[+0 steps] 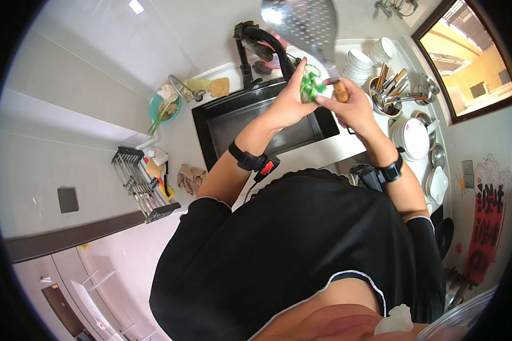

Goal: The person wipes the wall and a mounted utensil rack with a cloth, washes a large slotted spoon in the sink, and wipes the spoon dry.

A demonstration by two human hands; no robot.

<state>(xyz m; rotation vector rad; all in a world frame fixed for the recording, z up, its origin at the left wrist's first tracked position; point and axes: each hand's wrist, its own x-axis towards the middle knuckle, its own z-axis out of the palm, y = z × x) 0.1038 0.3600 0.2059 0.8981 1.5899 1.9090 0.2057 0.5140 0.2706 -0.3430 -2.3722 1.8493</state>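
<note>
My left hand (289,104) is closed around a green and white bundle (310,85), perhaps a scrubbing cloth or mesh, above the right end of the black sink (247,123). Beside it, my right hand (353,102) holds the wooden handle (340,91) of a broad perforated metal skimmer (309,21), its head raised towards the wall. The fingertips of my right hand also reach the bundle. Behind my left hand stands the black faucet (281,55).
Stacked white bowls (358,64), a utensil holder (386,110) and white plates (411,138) line the right counter. A yellow sponge (219,87), a teal basin (155,111), a brown cloth (191,179) and a metal rack (138,183) are on the left.
</note>
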